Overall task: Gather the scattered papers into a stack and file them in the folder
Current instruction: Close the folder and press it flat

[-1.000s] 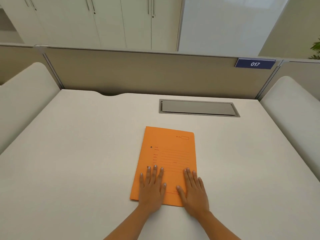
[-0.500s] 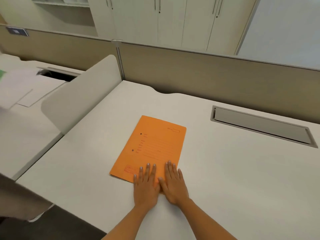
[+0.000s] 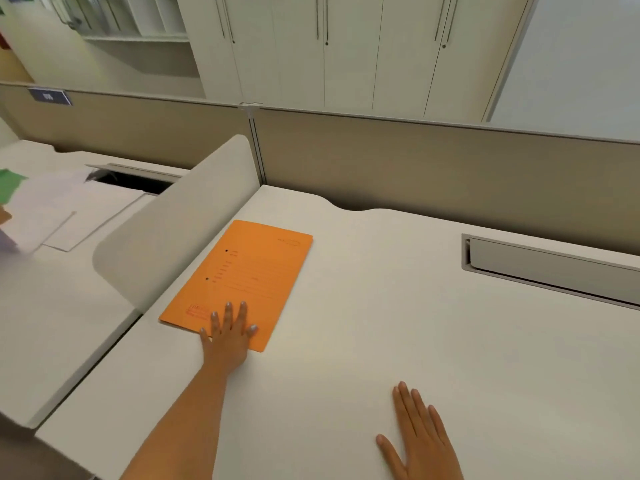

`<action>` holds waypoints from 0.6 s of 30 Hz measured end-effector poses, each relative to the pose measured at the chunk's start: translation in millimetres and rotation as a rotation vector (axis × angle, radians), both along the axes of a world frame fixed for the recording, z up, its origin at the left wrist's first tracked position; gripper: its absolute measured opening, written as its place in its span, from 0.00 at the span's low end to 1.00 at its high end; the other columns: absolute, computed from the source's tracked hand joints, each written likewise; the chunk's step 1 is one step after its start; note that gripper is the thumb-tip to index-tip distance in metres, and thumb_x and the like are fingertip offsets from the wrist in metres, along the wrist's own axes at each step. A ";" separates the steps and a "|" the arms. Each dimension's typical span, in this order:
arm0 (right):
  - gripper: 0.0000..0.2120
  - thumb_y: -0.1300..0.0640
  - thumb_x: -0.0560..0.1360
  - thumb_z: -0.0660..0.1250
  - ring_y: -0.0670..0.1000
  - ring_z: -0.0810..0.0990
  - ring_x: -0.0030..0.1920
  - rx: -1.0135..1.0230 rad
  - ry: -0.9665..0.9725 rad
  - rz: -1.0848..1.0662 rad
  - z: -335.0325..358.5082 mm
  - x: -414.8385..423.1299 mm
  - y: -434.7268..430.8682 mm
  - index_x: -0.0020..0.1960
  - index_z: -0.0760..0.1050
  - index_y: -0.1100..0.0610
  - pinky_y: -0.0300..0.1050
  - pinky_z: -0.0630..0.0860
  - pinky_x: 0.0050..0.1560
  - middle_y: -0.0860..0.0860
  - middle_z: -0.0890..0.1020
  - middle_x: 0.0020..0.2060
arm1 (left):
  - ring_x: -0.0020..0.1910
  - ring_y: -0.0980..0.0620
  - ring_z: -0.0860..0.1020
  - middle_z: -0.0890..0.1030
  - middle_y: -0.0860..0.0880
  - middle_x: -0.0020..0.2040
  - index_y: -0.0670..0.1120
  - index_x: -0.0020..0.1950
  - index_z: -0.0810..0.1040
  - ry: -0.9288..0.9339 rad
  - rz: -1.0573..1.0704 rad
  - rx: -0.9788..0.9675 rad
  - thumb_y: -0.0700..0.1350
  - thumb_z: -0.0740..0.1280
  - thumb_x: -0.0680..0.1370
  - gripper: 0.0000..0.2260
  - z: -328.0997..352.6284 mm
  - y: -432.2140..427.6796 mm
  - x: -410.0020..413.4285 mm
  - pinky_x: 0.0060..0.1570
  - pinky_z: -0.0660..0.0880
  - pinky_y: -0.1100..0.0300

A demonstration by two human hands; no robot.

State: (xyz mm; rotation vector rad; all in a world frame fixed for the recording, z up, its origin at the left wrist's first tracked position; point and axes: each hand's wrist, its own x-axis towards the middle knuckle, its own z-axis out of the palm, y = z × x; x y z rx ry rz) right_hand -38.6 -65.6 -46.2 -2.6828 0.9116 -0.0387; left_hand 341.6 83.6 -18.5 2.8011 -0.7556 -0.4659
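The orange folder (image 3: 242, 282) lies closed and flat on the white desk (image 3: 381, 341) — printed cover up, long axis tilted toward one o'clock; loose white papers (image 3: 52, 209) lie at nine o'clock.

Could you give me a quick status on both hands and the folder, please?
Left hand flat on closed orange folder. Right hand flat on bare desk, holding nothing. Loose papers on neighbouring desk, beyond the divider.

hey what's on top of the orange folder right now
Only the left hand, resting flat on the near edge of the closed orange folder. Nothing else lies on it. Its contents are hidden by the cover.
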 end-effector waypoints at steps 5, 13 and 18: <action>0.36 0.33 0.76 0.50 0.46 0.52 0.77 -0.043 -0.013 -0.011 -4.5 0.8 -0.3 0.75 0.64 0.56 0.43 0.48 0.75 0.48 0.63 0.76 | 0.78 0.43 0.40 0.42 0.48 0.80 0.55 0.79 0.45 0.045 -0.008 0.037 0.57 0.51 0.83 0.27 -0.4 0.8 38.5 0.73 0.39 0.35; 0.36 0.33 0.76 0.48 0.47 0.54 0.77 -0.026 -0.002 -0.024 -1.1 0.3 1.0 0.77 0.61 0.55 0.44 0.49 0.75 0.47 0.61 0.77 | 0.78 0.39 0.46 0.43 0.48 0.80 0.55 0.78 0.38 -0.120 -0.012 0.176 0.59 0.46 0.82 0.27 -12.9 -0.8 35.0 0.73 0.51 0.38; 0.36 0.35 0.77 0.50 0.46 0.52 0.78 -0.038 -0.091 -0.015 -0.8 0.2 2.1 0.79 0.54 0.53 0.45 0.49 0.75 0.45 0.55 0.78 | 0.76 0.37 0.59 0.57 0.42 0.78 0.46 0.78 0.57 -0.317 -0.050 0.033 0.39 0.55 0.79 0.26 -11.6 -18.4 -39.2 0.71 0.53 0.35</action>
